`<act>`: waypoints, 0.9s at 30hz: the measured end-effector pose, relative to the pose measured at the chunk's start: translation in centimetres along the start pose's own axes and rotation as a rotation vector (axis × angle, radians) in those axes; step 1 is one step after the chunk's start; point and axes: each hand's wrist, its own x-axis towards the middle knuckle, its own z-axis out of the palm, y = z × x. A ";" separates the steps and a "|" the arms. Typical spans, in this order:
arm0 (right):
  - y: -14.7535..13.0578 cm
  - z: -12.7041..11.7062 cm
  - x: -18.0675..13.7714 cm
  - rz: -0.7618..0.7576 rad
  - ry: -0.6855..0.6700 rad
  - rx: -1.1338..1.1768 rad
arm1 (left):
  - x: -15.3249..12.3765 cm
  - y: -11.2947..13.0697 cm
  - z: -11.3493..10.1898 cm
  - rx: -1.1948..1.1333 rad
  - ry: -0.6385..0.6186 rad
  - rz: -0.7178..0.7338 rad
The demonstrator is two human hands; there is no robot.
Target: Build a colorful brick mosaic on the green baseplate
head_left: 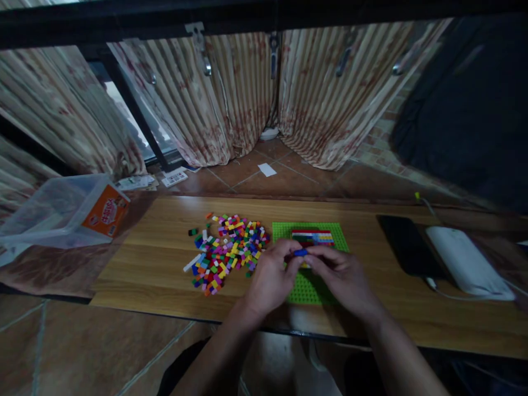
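A small blue toy brick (301, 253) is pinched between the fingertips of my left hand (274, 275) and my right hand (344, 275). Both hands hover over a green studded baseplate (307, 294). Behind the fingers, a block of stacked bricks (315, 236) in red, white, blue and yellow rows stands on the plate, its near side partly hidden by my hands. Left of my left hand spreads a loose pile of small coloured bricks (231, 247) on the wooden table.
The wooden table (140, 275) runs across the view. At its right lie a black phone (410, 245) and a white power bank (466, 258) with a cable. A clear plastic bin (61, 214) with an orange label sits at the left. Striped curtains (239, 93) hang behind.
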 end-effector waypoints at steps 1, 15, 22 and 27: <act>0.1 -0.4 -0.1 0.010 -0.021 0.013 | 0.1 0.2 0.4 -0.019 0.001 -0.004; 0.9 -4.7 -0.3 0.046 0.108 0.101 | 0.7 0.5 2.6 -0.108 -0.054 -0.014; 2.6 -7.9 -0.1 0.178 0.284 0.059 | 1.3 -0.3 2.2 -0.008 0.036 -0.102; 3.0 -7.1 -0.2 0.151 0.146 -0.064 | 1.3 -0.4 2.3 0.043 0.020 -0.093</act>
